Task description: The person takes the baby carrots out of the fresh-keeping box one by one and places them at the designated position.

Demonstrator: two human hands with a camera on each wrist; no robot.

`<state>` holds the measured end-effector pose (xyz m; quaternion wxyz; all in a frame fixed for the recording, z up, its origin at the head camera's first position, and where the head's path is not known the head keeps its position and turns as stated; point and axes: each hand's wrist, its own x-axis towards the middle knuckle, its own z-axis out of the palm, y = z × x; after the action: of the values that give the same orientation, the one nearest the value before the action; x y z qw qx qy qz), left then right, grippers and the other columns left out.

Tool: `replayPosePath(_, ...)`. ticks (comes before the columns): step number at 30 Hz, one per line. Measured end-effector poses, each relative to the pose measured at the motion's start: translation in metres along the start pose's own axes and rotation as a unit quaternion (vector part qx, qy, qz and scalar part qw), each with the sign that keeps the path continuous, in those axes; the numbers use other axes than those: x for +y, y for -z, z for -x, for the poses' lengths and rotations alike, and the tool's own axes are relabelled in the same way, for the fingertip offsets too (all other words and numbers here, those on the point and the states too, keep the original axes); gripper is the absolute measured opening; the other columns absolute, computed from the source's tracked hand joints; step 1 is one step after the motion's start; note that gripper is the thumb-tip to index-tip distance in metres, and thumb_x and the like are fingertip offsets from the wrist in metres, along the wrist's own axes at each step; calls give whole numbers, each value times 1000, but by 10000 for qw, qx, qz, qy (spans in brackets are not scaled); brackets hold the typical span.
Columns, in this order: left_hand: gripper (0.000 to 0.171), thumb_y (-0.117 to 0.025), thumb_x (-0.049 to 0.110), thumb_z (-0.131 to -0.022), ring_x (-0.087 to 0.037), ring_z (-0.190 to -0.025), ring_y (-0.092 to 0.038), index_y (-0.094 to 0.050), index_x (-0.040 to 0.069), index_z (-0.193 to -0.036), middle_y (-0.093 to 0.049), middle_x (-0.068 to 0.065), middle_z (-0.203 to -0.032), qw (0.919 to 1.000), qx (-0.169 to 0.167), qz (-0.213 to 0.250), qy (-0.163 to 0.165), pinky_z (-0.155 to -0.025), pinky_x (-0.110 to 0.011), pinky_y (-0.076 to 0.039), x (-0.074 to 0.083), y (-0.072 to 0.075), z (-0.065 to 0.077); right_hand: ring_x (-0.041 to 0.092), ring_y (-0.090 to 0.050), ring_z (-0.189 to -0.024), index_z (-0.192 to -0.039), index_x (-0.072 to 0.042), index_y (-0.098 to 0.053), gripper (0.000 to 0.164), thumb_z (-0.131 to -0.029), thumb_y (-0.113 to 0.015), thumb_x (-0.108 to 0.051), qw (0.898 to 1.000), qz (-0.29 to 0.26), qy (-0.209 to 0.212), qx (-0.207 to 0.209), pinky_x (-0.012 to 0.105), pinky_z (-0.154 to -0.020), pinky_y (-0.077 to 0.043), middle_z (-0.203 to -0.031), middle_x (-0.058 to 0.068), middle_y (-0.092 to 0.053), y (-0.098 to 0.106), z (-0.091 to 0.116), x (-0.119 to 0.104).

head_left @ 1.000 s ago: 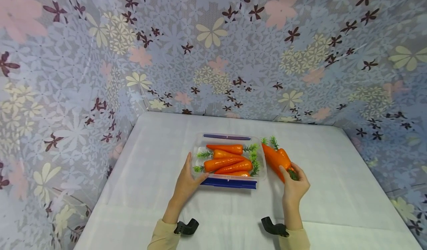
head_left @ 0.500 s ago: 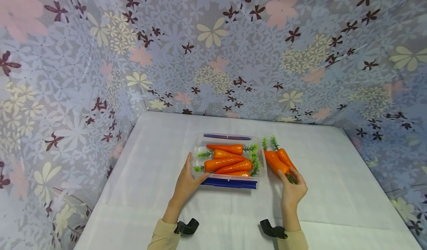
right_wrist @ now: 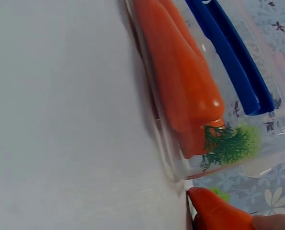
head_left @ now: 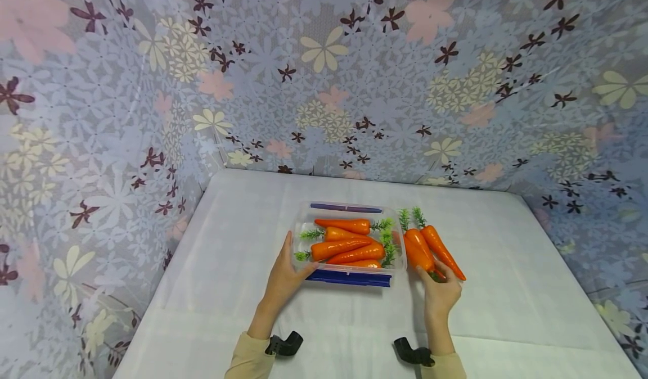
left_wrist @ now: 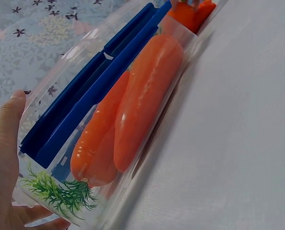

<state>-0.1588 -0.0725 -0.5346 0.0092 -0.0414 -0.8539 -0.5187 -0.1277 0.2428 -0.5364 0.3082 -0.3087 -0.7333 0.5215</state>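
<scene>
A clear plastic box with blue clips holds several orange carrots with green tops, such as the carrot along its far side. My left hand grips the box's left end, thumb at the front rim. Just outside the right end, my right hand pinches a carrot by its leafy end. That carrot's tip points away from me, beside the box wall. A second loose carrot lies partly hidden behind it. A third carrot lies slanted to the right, its thin end near my fingers.
The box's front blue clip hangs folded outward, and the far blue clip shows behind the rim. A white cloth covers the table. Flowered fabric rises behind and at both sides.
My right hand has moved left and slightly nearer me with its carrot, closer to the box. The two loose carrots behind it show more. My left hand and the box stay put.
</scene>
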Motion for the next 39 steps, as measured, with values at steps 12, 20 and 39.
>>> replayPosePath(12, 100, -72, 43, -81, -38, -142, -28, -12, 10, -154, -24, -19, -157, 10000, 10, -8, -81, -114, -56, -26, 1, 0, -1, -12, -46, -71, -110, 6, -67, 38, -75, -78, -6, 9978, 582, 45, -304, 0, -67, -35, -106, 26, -68, 2, 6, 4)
replayPosePath(20, 101, -71, 46, -81, -36, -143, -28, -11, 10, -154, -23, -18, -157, 10000, 25, 9, -61, -115, -55, -26, 1, 0, 0, -11, -47, -70, -108, 6, -67, 38, -74, -79, -6, 9966, 722, 65, -388, -1, -64, -35, -104, 27, -69, 2, 6, 6)
replayPosePath(39, 100, -72, 45, -81, -37, -142, -29, -11, 11, -154, -24, -18, -157, 10000, 35, -68, -28, -114, -55, -27, 0, -1, 0, -12, -54, -65, -103, 5, -69, 30, -77, -77, -7, 9994, -237, -14, -267, 4, -56, -44, -72, -24, -61, 10, 2, -14)
